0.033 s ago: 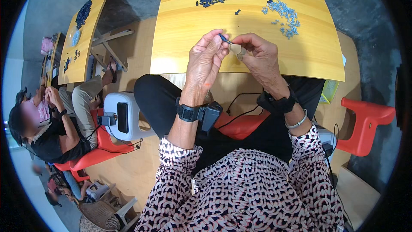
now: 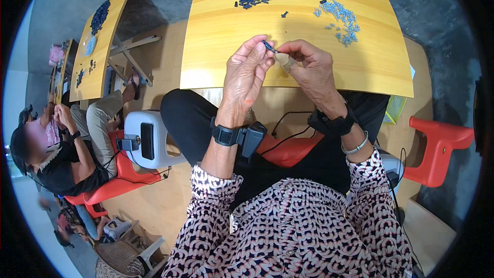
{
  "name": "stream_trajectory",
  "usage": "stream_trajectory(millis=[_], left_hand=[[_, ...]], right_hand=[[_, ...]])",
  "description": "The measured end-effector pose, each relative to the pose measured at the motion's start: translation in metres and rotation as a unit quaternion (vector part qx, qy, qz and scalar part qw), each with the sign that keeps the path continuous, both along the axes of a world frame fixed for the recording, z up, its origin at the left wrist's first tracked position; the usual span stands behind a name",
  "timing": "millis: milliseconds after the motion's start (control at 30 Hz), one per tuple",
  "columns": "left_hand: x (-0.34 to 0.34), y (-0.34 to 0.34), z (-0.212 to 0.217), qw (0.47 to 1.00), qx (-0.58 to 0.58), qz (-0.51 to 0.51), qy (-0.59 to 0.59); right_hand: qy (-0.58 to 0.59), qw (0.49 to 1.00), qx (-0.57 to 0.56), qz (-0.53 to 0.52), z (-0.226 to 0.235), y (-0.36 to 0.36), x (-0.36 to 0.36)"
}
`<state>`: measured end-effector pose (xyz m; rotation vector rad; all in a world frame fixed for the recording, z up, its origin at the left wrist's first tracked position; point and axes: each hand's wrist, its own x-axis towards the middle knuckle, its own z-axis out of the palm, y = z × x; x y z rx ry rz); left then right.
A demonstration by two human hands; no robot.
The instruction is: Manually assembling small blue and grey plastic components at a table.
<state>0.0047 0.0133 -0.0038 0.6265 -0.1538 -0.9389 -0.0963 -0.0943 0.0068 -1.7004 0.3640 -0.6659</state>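
Near 12 o'clock, the left hand (image 2: 248, 67) is pinching a dark bit (image 2: 268, 46) and the right hand (image 2: 311, 67) is pinching its end, maybe working on it, so next is calling for a steady hold.

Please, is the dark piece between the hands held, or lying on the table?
Held: the left hand pinches the dark piece over the yellow table; the right hand is close beside it.

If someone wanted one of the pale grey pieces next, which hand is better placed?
Probably the right hand: the pale grey pieces lie ahead of it, toward the right, farther from the left hand. Both seem to pinch a small dark part.
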Motion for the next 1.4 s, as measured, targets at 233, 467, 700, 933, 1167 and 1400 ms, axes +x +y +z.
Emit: stream_trajectory(millis=[233, 467, 700, 933, 1167, 1400], left_hand=[[-0.0004, 0.0, -0.0006, 1.0, 0.009, 0.002, -0.009], [-0.001, -0.0005, -0.0012, 1.0, -0.003, -0.007, -0.022], [-0.0013, -0.0002, -0.002, 0.999, 0.0, 0.001, -0.035], [-0.0029, -0.0012, -0.0034, 0.999, 0.002, -0.002, -0.039], [-0.005, -0.0009, -0.0016, 0.999, 0.011, 0.008, -0.045], [-0.0063, -0.0021, -0.0026, 0.999, 0.006, 0.013, -0.038]], right_hand=[[0.014, 1.0, 0.005, 0.002, 0.0013, 0.0018, -0.0008], [0.031, 0.999, -0.015, -0.007, 0.0024, 0.002, -0.0031], [0.031, 0.999, -0.019, -0.008, 0.0018, 0.0028, -0.0037], [0.034, 0.999, -0.027, -0.018, -0.0025, 0.0021, -0.0039], [0.014, 1.0, -0.006, -0.015, -0.0004, 0.0052, -0.0035], [-0.005, 0.999, -0.008, -0.037, -0.0046, 0.0084, -0.0007]])
